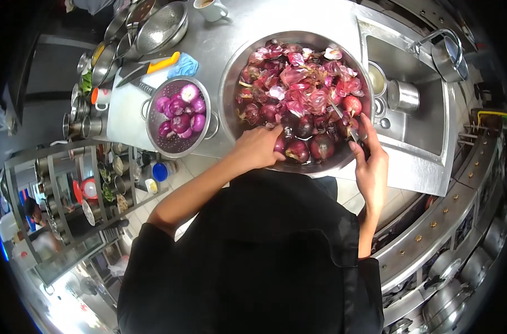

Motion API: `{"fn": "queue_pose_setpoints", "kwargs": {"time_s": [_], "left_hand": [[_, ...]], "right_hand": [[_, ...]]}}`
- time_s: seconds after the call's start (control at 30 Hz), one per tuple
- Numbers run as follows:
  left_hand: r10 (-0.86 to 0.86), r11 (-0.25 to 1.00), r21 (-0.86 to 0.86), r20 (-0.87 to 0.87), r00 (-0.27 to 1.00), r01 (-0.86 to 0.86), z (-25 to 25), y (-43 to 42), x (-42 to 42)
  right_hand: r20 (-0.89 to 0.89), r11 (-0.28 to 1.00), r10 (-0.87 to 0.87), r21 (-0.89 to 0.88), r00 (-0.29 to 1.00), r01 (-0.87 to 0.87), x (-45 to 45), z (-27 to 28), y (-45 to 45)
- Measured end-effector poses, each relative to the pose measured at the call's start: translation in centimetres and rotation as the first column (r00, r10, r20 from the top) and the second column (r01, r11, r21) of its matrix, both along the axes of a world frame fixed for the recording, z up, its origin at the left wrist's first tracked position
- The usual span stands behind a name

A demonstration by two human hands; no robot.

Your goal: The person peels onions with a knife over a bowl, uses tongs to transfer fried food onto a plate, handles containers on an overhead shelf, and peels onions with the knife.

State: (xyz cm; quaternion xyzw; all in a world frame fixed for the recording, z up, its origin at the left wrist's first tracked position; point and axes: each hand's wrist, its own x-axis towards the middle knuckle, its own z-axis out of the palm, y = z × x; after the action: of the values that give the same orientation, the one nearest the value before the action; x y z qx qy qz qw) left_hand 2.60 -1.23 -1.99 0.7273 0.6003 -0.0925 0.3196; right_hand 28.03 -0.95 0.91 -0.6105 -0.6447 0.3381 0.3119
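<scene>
A large steel bowl (227, 106) holds red onions (322, 147) in dark water, with loose red skins (303, 83) heaped over its far part. My left hand (258, 147) reaches over the near left rim, its fingers closed on a red onion (279, 145). At the right rim, my right hand (371, 158) is closed on a small knife (354, 134); its thin blade points up and left over the skins. To the left, a steel colander (153, 139) contains several peeled purple onions (180, 123).
A white cutting board (124, 111) carries a large knife with a yellow handle (164, 63) beside a blue cloth (184, 65). Steel strainers (161, 28) and a white cup (211, 9) stand farther back. A sink (426, 119) with pots lies right of the bowl.
</scene>
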Motion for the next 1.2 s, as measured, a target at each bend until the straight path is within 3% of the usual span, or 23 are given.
{"fn": "queue_pose_setpoints", "kwargs": {"time_s": [0.13, 0.17, 0.2, 0.27, 0.37, 0.4, 0.47, 0.53, 0.6, 0.63, 0.67, 0.7, 0.8, 0.83, 0.87, 1.0, 1.03, 1.1, 1.17, 1.2], "left_hand": [[0.125, 0.990, 0.049, 0.161, 0.979, -0.135, 1.2, 0.4, -0.2], [0.221, 0.970, 0.023, 0.326, 0.919, -0.241, 0.8, 0.5, -1.2], [0.214, 0.960, 0.033, 0.558, 0.802, -0.280, 0.8, 0.7, -2.4], [0.290, 0.924, -0.153, 0.879, 0.379, -0.351, 0.6, 1.7, -3.9], [0.583, 0.756, -0.594, 0.802, -0.129, -0.275, 3.1, 2.3, -4.6], [0.582, 0.758, -0.595, 0.802, -0.132, -0.269, 3.7, 2.2, -4.3], [0.724, 0.610, -0.791, 0.534, -0.436, 0.044, 4.4, 1.8, -3.8], [0.744, 0.552, -0.834, 0.487, -0.459, 0.010, 3.1, 1.5, -3.6], [0.673, 0.627, -0.759, 0.641, -0.369, -0.175, 1.5, 0.9, -3.6], [0.626, 0.648, -0.690, 0.723, -0.291, -0.322, 2.2, 0.9, -2.7], [0.623, 0.637, -0.691, 0.723, -0.299, -0.342, 2.6, 0.9, -2.4], [0.613, 0.661, -0.665, 0.746, -0.261, -0.348, 2.9, 1.1, -2.4], [0.603, 0.701, -0.635, 0.771, -0.205, -0.325, 3.8, 1.3, -1.9], [0.566, 0.740, -0.619, 0.784, -0.254, -0.263, 3.9, 1.5, -1.6], [0.530, 0.776, -0.597, 0.791, -0.305, -0.200, 3.9, 1.6, -1.3], [0.452, 0.821, -0.529, 0.832, -0.320, -0.214, 4.1, 1.7, -0.6], [0.383, 0.839, -0.465, 0.874, -0.299, -0.283, 3.9, 1.7, -0.5], [0.314, 0.850, -0.396, 0.910, -0.271, -0.347, 4.0, 1.6, -0.3], [0.256, 0.830, -0.342, 0.935, -0.244, -0.441, 4.4, 1.5, 0.0], [0.254, 0.829, -0.341, 0.936, -0.244, -0.443, 4.4, 1.6, 0.0]], "right_hand": [[-0.035, 0.998, -0.060, 0.032, 0.998, 0.061, -0.7, -0.3, -0.4], [-0.131, 0.994, -0.093, 0.050, 0.987, 0.101, -0.9, -0.4, -0.5], [-0.225, 0.987, -0.122, 0.072, 0.967, 0.142, -1.0, -0.6, -0.5], [-0.211, 0.982, -0.167, 0.047, 0.963, 0.180, -1.5, -1.3, -0.1], [-0.150, 0.995, -0.024, 0.093, 0.988, 0.039, -2.3, -2.1, 0.7], [-0.090, 0.992, 0.041, 0.125, 0.995, -0.029, -2.6, -1.3, 1.1], [0.073, 0.993, 0.086, -0.091, 0.994, -0.079, -2.9, -1.0, 1.5], [0.056, 0.997, 0.025, -0.075, 0.998, -0.021, -3.4, -1.0, 1.5], [0.037, 0.997, -0.016, -0.070, 0.999, 0.018, -3.6, -0.8, 1.3], [-0.053, 0.998, -0.032, -0.058, 0.998, 0.029, -3.7, -0.2, 1.3], [-0.148, 0.998, -0.045, -0.047, 0.988, 0.038, -4.0, 0.4, 1.2], [-0.161, 0.995, 0.018, 0.102, 0.987, -0.001, -4.4, 0.8, 1.0], [-0.384, 0.991, 0.131, 0.040, 0.914, -0.125, -6.2, 1.3, -0.5], [-0.449, 0.978, 0.155, -0.058, 0.880, -0.202, -6.6, 1.8, -0.8], [-0.441, 0.970, 0.189, -0.056, 0.877, -0.237, -6.9, 1.6, -1.0], [-0.470, 0.953, 0.229, -0.071, 0.852, -0.295, -8.0, 2.9, -1.0], [-0.520, 0.924, 0.144, -0.233, 0.842, -0.303, -8.0, 3.2, -1.0], [-0.555, 0.868, 0.051, -0.387, 0.830, -0.312, -8.0, 2.7, -1.1], [-0.546, 0.963, 0.048, -0.198, 0.836, -0.184, -8.0, 1.1, -1.2], [-0.546, 0.963, 0.050, -0.197, 0.836, -0.186, -8.0, 1.1, -1.2]]}}
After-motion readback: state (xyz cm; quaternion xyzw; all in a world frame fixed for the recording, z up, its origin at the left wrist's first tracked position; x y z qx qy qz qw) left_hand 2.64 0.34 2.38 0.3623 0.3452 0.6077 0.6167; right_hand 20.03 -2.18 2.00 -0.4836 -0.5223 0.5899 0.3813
